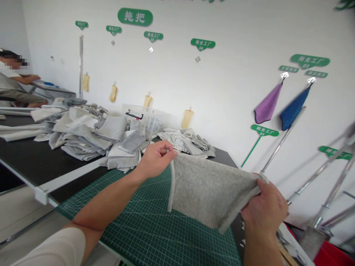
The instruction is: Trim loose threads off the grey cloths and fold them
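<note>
A piece of grey felt-like cloth [208,188] is stretched between my two hands above the green cutting mat [138,218]. My left hand [156,157] pinches its upper left corner between thumb and fingers. At the upper right corner, my right hand [264,205] grips the cloth, thumb in front. The left and right edges look rolled or folded over, and the lower edge hangs free over the mat. Behind my left hand lies a big heap of folded grey cloths [91,133].
A smaller cloth pile [191,142] and a clear plastic box [158,116] stand by the wall. A white strip [72,179] crosses the black table [24,159]. Mop poles [330,173] lean at right. A person [16,79] sits far left.
</note>
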Demonstrator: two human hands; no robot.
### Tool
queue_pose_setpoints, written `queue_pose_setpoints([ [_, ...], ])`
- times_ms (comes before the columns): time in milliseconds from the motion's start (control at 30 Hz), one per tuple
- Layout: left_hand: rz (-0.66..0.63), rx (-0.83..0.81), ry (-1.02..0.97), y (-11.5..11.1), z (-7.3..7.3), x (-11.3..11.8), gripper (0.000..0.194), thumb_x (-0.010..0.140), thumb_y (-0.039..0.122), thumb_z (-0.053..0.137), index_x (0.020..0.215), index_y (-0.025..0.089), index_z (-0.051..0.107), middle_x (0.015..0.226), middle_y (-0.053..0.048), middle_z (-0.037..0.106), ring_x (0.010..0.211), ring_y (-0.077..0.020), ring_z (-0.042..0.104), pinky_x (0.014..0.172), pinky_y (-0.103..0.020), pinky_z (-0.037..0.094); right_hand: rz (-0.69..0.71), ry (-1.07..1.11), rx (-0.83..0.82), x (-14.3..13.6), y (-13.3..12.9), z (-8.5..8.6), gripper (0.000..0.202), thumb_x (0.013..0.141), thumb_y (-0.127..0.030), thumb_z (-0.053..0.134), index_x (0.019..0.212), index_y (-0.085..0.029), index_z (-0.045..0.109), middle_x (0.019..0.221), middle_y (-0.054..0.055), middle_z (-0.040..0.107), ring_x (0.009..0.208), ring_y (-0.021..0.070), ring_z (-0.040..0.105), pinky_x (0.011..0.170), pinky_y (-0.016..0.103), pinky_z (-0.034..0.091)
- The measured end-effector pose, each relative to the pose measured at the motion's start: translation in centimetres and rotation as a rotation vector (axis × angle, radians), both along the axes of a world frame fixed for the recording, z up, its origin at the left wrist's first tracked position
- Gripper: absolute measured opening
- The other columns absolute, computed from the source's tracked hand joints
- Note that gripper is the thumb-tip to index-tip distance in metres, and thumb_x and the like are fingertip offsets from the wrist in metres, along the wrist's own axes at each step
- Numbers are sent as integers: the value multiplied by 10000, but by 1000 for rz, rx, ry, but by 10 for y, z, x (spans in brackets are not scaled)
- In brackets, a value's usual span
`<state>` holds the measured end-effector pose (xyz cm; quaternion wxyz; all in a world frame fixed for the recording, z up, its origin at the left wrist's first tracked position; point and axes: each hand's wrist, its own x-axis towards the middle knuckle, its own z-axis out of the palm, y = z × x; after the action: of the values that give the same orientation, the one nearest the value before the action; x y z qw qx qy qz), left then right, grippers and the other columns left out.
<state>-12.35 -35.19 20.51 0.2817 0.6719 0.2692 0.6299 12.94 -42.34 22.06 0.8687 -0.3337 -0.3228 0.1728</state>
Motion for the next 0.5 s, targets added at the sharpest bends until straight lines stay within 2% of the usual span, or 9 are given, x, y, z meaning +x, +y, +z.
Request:
queue_pose_setpoints([
  [100,5,36,-73,3,-2,1,186,807,294,603,712,158,520,498,62,403,435,-48,308,423,-184,211,-39,16,-27,2,3,-3,143,614,-197,662,562,-159,535,495,-59,481,456,78,449,423,194,380],
  [200,0,67,-164,5,-4,1,160,804,289,612,738,162,540,480,67,408,407,-47,315,418,-182,222,-70,16,-49,4,6,-6,159,624,-206,689,576,-157,545,489,-67,468,446,65,431,411,178,368],
  [300,-5,147,-259,4,-4,2,111,801,270,622,784,170,575,527,39,503,523,-91,506,538,-199,382,-33,-40,-50,8,6,-9,139,632,-221,721,647,-152,602,527,-58,512,469,65,455,428,176,390],
  [400,-106,160,-351,3,-2,3,99,785,261,642,797,180,586,560,17,560,774,-172,630,742,-277,458,12,-82,-36,11,7,-12,164,630,-223,747,746,-156,653,619,-35,598,537,84,530,499,201,460],
  [500,-231,60,-432,4,0,5,150,751,289,676,781,178,580,585,13,583,735,-177,640,688,-274,466,54,-92,-34,15,7,-13,211,621,-224,765,801,-165,673,685,-19,647,595,109,587,577,246,515],
])
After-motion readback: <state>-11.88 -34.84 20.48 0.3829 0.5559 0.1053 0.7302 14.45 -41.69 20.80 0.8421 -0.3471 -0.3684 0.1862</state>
